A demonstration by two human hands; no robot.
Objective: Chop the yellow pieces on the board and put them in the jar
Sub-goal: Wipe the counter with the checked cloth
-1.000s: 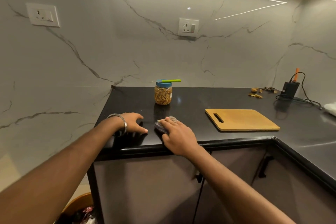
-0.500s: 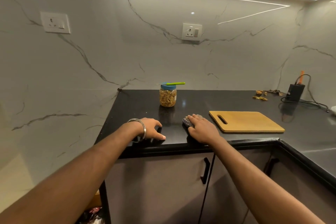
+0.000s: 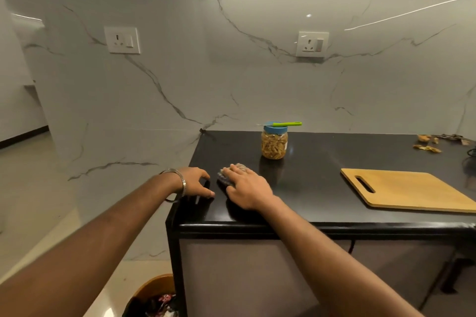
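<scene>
Right hand flat on cloth, left hand loose: sweeping wide, we could knock the knife off the jar.

Bare left forearm, bare right forearm, silver metal bangle round left wrist, unadorned fingers

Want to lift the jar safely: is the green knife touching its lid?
Touching. The head view shows the green knife lying flat across the blue lid, with no gap.

Right hand presses cloth near jar.
</scene>
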